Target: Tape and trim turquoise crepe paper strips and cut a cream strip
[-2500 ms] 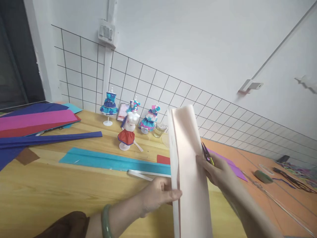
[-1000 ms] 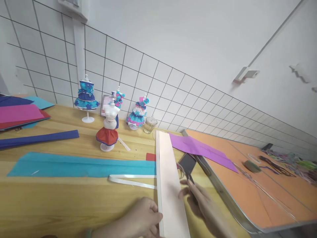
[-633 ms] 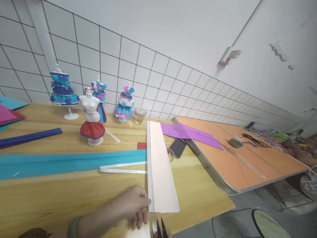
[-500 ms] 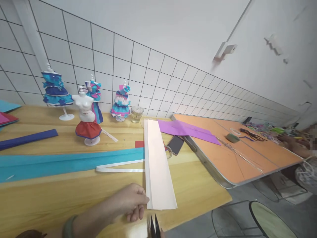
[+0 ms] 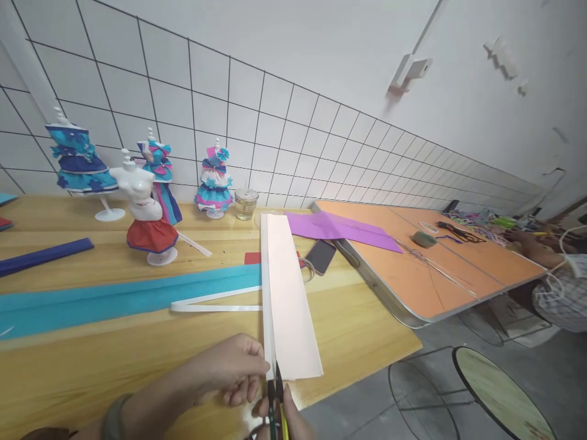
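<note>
open tabletop [image 5: 358,324] right of pale sheet [image 5: 291,299], phone [image 5: 321,257] and purple sheet [image 5: 343,229] beyond

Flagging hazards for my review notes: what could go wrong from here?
The left hand pinches the pale sheet close to the scissors, so a slip might nick its fingers. The sheet's wide side looks unheld and may swing, sending a cut crooked. It also overlaps the teal strip, which could drag along.

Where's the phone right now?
Head view, right of centre: the phone lies on the wooden table, between the pale strip and the orange tabletop.
</note>
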Tool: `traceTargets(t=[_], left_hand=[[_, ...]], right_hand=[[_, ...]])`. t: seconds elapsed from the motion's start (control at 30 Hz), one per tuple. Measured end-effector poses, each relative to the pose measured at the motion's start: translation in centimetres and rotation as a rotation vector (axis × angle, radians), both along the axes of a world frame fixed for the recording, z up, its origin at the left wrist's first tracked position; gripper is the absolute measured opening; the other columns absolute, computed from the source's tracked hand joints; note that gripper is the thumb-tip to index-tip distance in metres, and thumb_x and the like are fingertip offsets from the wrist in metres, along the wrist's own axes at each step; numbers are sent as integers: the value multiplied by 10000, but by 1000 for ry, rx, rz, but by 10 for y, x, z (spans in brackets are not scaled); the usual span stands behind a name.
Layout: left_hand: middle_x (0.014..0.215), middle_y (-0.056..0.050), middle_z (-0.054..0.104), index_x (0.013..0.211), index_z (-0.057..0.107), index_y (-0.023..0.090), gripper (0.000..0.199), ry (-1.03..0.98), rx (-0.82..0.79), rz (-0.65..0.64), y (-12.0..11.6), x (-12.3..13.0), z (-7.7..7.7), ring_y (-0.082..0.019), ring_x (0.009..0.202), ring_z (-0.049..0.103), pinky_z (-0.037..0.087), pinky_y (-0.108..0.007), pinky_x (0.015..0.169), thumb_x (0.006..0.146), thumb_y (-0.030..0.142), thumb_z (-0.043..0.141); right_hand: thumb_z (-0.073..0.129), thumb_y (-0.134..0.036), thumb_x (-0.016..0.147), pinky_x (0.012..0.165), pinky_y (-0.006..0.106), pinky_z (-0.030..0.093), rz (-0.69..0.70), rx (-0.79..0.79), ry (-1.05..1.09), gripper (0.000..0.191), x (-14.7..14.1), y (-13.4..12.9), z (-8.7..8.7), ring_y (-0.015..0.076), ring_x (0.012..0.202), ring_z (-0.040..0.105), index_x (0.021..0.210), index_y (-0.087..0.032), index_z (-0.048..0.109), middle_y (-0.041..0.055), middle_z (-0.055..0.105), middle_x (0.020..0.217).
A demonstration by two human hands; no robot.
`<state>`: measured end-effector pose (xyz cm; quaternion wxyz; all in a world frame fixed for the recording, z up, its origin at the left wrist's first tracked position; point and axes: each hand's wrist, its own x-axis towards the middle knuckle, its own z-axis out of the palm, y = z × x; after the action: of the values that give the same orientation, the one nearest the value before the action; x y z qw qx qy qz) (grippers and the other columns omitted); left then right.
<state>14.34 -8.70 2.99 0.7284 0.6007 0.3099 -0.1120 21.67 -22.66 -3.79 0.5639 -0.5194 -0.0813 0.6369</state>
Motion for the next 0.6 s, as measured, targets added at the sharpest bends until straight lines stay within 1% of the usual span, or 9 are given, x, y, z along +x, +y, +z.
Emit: traceTargets(t=[0.1, 0.2, 0.33, 0.4, 0.5, 0.6], left_hand=[[396, 28, 536, 555, 527, 164, 132, -2, -15, -38, 0, -1, 0, -53, 264, 369, 221, -152, 262, 590, 290, 510], [391, 23, 544, 577, 541, 161, 109, -13, -22, -40, 0, -2, 1, -55, 265, 373, 226, -148, 273, 591, 253, 485], [415, 7, 572, 549, 538, 157, 114, -45, -30, -51, 0, -4, 3, -52, 262, 366, 232, -152, 276, 588, 237, 465], [419, 1, 575, 513, 531, 154, 129, -51, -20, -54, 0, -4, 4, -47, 260, 355, 228, -153, 272, 580, 239, 462], [421, -1, 575, 497, 530, 153, 140, -55, -17, -60, 0, -4, 3, -46, 257, 346, 231, -155, 269, 573, 249, 462], [414, 2, 563, 520, 550, 149, 150, -44, -15, -60, 0, -3, 2, -47, 256, 341, 241, -155, 265, 578, 264, 471]], right_hand=[[365, -890, 570, 352, 169, 269, 2, -15, -34, 737, -4, 3, 2, 96, 311, 441, 646, -181, 550, -23, 485, 323], [313, -898, 582, 351, 178, 280, 19, -37, -99, 753, -6, 4, 4, 90, 300, 434, 588, -178, 535, -11, 469, 314], [305, -888, 598, 366, 171, 297, 22, -46, -212, 761, -8, 4, 7, 69, 331, 446, 454, -166, 499, 22, 485, 352], [306, -875, 617, 370, 172, 299, 14, -64, -248, 757, -9, 4, 10, 60, 329, 436, 399, -168, 467, 21, 464, 347], [308, -858, 645, 380, 186, 309, -19, -69, -276, 747, -12, 5, 11, 60, 322, 417, 355, -180, 429, 8, 426, 330], [306, -824, 693, 373, 203, 296, -33, -66, -281, 752, -12, 6, 9, 66, 319, 398, 335, -178, 443, 12, 417, 321]])
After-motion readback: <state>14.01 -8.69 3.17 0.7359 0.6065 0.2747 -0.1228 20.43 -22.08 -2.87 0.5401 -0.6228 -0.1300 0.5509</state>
